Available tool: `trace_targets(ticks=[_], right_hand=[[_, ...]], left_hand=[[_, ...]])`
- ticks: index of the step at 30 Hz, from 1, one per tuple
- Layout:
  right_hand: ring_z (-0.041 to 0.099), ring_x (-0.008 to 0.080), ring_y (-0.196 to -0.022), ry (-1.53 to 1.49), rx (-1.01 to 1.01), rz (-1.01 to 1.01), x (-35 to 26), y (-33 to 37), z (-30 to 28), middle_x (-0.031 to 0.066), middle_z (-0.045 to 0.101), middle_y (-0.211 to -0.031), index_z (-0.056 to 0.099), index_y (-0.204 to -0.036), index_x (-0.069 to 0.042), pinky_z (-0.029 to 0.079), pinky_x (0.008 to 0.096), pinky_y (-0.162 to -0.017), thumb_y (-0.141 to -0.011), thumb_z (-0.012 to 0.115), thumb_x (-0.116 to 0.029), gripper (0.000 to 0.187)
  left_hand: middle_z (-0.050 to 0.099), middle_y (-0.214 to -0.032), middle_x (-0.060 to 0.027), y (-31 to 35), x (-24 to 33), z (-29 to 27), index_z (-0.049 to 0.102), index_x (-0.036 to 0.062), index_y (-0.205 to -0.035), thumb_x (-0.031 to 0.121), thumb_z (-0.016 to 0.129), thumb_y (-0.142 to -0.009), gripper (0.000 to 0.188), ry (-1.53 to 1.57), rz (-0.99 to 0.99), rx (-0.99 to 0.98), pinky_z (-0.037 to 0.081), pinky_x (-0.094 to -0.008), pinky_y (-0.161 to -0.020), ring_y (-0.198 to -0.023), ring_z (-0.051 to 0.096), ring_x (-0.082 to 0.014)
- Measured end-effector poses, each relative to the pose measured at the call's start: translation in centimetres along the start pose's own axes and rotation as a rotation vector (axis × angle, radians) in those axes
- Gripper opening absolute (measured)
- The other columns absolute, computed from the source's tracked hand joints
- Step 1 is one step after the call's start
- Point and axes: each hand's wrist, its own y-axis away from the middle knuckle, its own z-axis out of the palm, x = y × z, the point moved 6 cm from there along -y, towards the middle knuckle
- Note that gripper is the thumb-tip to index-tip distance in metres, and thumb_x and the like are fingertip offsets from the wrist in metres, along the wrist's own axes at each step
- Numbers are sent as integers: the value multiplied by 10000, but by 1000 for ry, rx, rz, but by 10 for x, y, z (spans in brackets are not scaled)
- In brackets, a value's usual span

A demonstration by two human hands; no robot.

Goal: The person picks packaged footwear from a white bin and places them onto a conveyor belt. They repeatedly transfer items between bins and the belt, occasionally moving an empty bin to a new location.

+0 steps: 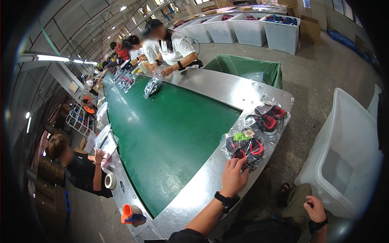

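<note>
My left hand reaches over the steel rim of the table, its fingers and thumb closed on the near edge of a clear plastic bag of shoes. Black shoes with red linings show through the film, and a bright green piece lies at the bag's far side. Just behind it, against the first bag, rests another bagged pair of black-and-red shoes. Low over my right thigh hangs my right hand, fingers curled and thumb against them; whatever may be inside is hidden.
A green conveyor belt runs away inside the steel rim. An orange-and-blue tape dispenser and a tape roll sit at left. A white bin stands at right, a green-lined bin beyond. Co-workers line both sides; one handles a bag.
</note>
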Motion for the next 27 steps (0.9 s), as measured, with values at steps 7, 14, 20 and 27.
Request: trace_targets(ticks=[7, 14, 20, 27], right_hand=[[631, 136, -733, -24, 0, 19, 7, 2, 2, 92, 666, -831, 643, -1166, 42, 513, 285, -687, -849, 730, -57, 342], [631, 140, -744, -18, -14, 8, 7, 4, 0, 92, 668, -857, 640, -1171, 44, 515, 288, -693, -847, 725, -53, 349], [645, 157, -740, -16, -1, 17, 8, 3, 1, 111, 675, -841, 641, -1168, 45, 520, 296, -692, -833, 721, -46, 357], [648, 160, -736, -33, 3, 37, 15, 4, 1, 113, 681, -832, 640, -1163, 45, 522, 300, -688, -829, 720, -44, 355]], left_hand=[[637, -1116, -89, 1, 3, 0, 661, 116, -1233, 132, 764, -812, 434, -5, -9, 8, 521, -415, -893, -1086, 579, -323], [633, -1094, -84, 0, 3, 1, 661, 114, -1225, 126, 764, -808, 430, -1, -15, 0, 519, -418, -884, -1073, 579, -319], [627, -1079, -86, 1, 5, -1, 655, 110, -1224, 122, 757, -814, 423, 8, -31, -13, 515, -414, -873, -1051, 577, -318], [626, -1074, -86, 1, 8, -1, 655, 104, -1216, 123, 758, -814, 416, 10, -29, -9, 517, -412, -865, -1044, 577, -318]])
